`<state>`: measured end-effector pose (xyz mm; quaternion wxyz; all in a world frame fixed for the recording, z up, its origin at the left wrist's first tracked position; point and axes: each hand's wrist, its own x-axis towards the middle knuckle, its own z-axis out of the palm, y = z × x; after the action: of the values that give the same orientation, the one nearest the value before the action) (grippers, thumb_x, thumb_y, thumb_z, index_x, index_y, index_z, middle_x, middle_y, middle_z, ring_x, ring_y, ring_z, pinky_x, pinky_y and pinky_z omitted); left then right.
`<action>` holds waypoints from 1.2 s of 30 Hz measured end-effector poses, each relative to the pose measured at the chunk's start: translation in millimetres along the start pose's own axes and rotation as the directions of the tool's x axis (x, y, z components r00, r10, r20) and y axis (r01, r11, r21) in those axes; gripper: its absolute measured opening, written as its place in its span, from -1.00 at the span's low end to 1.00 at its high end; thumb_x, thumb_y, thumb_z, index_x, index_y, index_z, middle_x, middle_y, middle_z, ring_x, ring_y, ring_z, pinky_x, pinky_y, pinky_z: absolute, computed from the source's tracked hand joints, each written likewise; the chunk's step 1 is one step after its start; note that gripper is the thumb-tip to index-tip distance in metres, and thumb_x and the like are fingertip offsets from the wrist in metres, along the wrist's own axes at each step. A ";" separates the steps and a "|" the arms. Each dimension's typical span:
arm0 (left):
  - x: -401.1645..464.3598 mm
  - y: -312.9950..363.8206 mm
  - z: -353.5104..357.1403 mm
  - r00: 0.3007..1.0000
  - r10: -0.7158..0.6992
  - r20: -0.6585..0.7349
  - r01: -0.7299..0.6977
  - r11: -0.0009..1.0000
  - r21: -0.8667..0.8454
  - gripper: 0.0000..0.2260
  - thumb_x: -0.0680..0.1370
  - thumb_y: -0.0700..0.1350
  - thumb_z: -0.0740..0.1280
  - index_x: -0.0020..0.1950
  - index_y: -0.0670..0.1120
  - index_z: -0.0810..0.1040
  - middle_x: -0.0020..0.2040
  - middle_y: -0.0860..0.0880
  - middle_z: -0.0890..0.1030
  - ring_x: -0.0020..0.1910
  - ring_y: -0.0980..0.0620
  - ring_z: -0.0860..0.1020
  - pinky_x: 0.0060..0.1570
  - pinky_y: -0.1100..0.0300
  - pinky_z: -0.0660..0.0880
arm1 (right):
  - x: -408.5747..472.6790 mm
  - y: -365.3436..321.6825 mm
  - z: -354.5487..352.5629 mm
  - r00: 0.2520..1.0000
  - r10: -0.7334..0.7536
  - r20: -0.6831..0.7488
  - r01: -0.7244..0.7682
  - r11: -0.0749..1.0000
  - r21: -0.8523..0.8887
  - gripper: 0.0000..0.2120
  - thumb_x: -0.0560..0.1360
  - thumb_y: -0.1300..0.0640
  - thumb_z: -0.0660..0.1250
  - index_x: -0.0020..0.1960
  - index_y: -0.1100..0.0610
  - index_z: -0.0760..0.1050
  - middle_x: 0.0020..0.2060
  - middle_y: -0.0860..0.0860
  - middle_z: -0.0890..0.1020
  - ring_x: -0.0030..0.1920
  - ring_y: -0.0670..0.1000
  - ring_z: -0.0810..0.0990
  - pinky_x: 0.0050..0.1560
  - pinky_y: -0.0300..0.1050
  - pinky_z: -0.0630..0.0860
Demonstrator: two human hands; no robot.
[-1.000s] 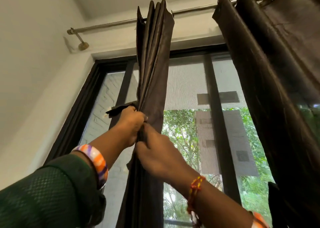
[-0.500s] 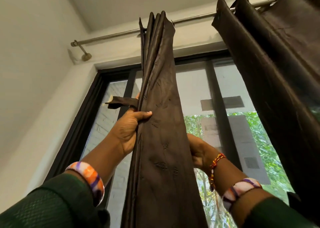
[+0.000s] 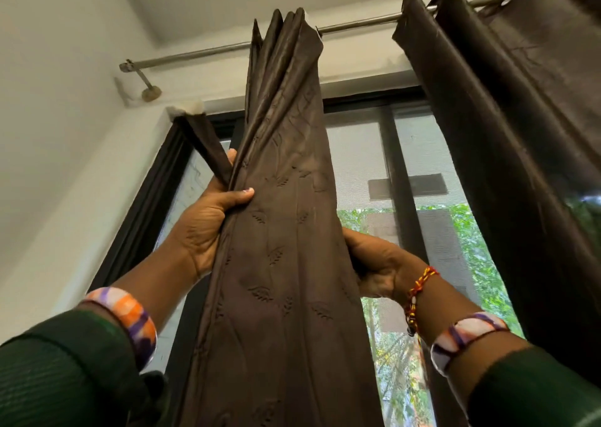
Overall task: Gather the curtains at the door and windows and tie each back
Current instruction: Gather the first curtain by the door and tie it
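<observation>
since half a second back the tie (image 3: pixel 208 148) has swung up from lying level to a steep slant toward the frame's top corner, and both hands sit a little further apart on the cloth. left hand (image 3: pixel 208 225) clamps the gathered curtain (image 3: pixel 286 231) at its left edge, thumb lying flat across the front, the other fingers curled behind and mostly hidden; the tie runs up out of that same grasp. right hand (image 3: pixel 377 264) holds the right edge from behind, fingers tucked out of sight under the fabric, so only its back and wrist show. the curtain hangs from the rod (image 3: pixel 357 23) in front of the window (image 3: pixel 403 199), pleated tight at the top and fanning wider downward, its lower end cut off by the frame. it is dark brown with a dull sheen, creased, and stitched with small leaf motifs. a second curtain (image 3: pixel 507 117) of the same cloth hangs on the right, partly cropped. each wrist wears a bangle (image 3: pixel 130 319) in orange, purple and white, the right also a red and yellow thread, above green textured sleeves (image 3: pixel 61 374). beyond the mesh pane, blurred greenery.
</observation>
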<state>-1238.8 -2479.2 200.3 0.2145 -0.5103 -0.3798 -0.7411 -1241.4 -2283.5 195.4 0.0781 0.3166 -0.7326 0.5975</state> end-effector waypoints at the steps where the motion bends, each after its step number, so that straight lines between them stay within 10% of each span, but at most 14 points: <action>1: 0.6 -0.7 -1.6 1.000 -0.002 -0.007 0.002 1.000 -0.001 -0.51 0.55 -0.35 0.12 0.39 0.10 0.35 0.27 -0.14 0.48 0.11 -0.12 0.54 -0.13 0.05 0.61 | -0.3 0.5 -4.6 1.000 0.001 -0.013 -0.001 1.000 -0.020 -0.74 0.21 -0.04 0.37 -0.38 0.16 0.65 -0.36 0.03 0.66 -0.26 -0.03 0.61 0.00 -0.02 0.55; 4: 1.8 -4.9 -7.8 1.000 0.000 -0.025 0.003 0.996 0.091 -0.49 0.55 -0.36 0.12 0.40 0.09 0.33 0.28 -0.13 0.47 0.13 -0.11 0.53 -0.10 0.08 0.61 | -0.6 -4.0 -14.8 0.994 0.044 -0.096 -0.051 0.996 -0.067 -0.75 0.49 0.13 0.28 -0.32 0.19 0.58 -0.42 0.04 0.63 -0.44 -0.09 0.61 -0.36 -0.19 0.58; 10: 4.5 -18.6 -14.0 0.989 0.122 -0.087 -0.046 0.799 0.599 -0.50 0.55 -0.35 0.18 0.41 0.07 0.31 0.30 -0.04 0.45 0.14 0.00 0.51 0.02 0.20 0.50 | 6.5 -20.1 -27.1 0.967 -0.036 -0.253 -0.026 0.971 -0.237 -0.86 0.52 0.34 0.25 -0.21 0.26 0.51 -0.27 0.12 0.58 -0.33 -0.03 0.56 -0.37 -0.24 0.58; 13: 7.1 -24.1 -13.1 0.965 0.262 -0.001 -0.131 0.486 0.864 -0.51 0.55 -0.28 0.22 0.44 0.05 0.25 0.34 -0.06 0.44 0.28 -0.05 0.43 0.23 0.08 0.40 | -1.7 -28.0 -19.0 0.902 -0.216 -0.374 0.046 0.909 -0.415 -0.94 0.45 0.37 0.35 -0.13 0.39 0.53 -0.29 0.17 0.58 -0.37 0.00 0.54 -0.42 -0.25 0.57; 18: 10.9 -25.1 -0.8 0.929 0.363 0.068 0.021 -0.236 0.972 -0.52 0.59 -0.03 0.10 0.50 -0.05 0.10 0.37 -0.21 0.31 0.25 -0.20 0.40 0.15 -0.06 0.42 | -3.0 -34.9 -7.4 0.591 -0.663 -0.458 0.128 0.639 -0.759 -0.81 0.30 0.31 0.49 -0.21 0.43 0.57 -0.28 0.31 0.63 -0.28 0.26 0.64 -0.29 0.16 0.62; 23: 8.1 -18.2 26.8 0.911 0.368 0.188 0.032 -0.516 0.856 -0.50 0.59 -0.05 0.05 0.50 -0.13 0.01 0.42 -0.21 0.14 0.29 -0.21 0.32 0.08 -0.02 0.42 | -5.4 -48.3 3.1 0.477 -0.843 -0.247 0.132 0.347 -0.928 -0.86 0.40 0.32 0.29 -0.24 0.36 0.59 -0.28 0.29 0.62 -0.21 0.28 0.59 -0.28 0.04 0.56; 28: 4.6 -18.5 39.0 0.740 0.230 0.632 -0.373 -0.642 0.670 -0.60 0.51 -0.04 0.10 0.28 -0.15 0.47 0.06 -0.18 0.54 -0.23 -0.16 0.58 -0.52 0.15 0.38 | -8.5 -56.4 12.1 0.434 -0.900 -0.035 0.124 0.098 -0.987 -0.88 0.40 0.27 0.26 -0.23 0.26 0.57 -0.28 0.22 0.60 -0.23 0.27 0.57 -0.29 -0.03 0.50; 36: 16.2 -24.3 21.6 0.877 0.371 0.306 -0.301 -0.073 0.951 -0.65 0.54 -0.08 0.25 0.32 -0.09 0.43 0.22 -0.16 0.47 0.15 -0.17 0.48 0.15 -0.05 0.44 | -1.9 -51.6 0.9 0.510 -0.852 -0.120 0.159 0.230 -0.960 -0.85 0.39 0.33 0.27 -0.22 0.29 0.62 -0.27 0.26 0.63 -0.25 0.22 0.59 -0.30 -0.02 0.55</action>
<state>-1249.4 -2446.2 210.9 0.6904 -0.2744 -0.6380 -0.2024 -1210.9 -2288.1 236.9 0.6798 0.2419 -0.6799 0.1309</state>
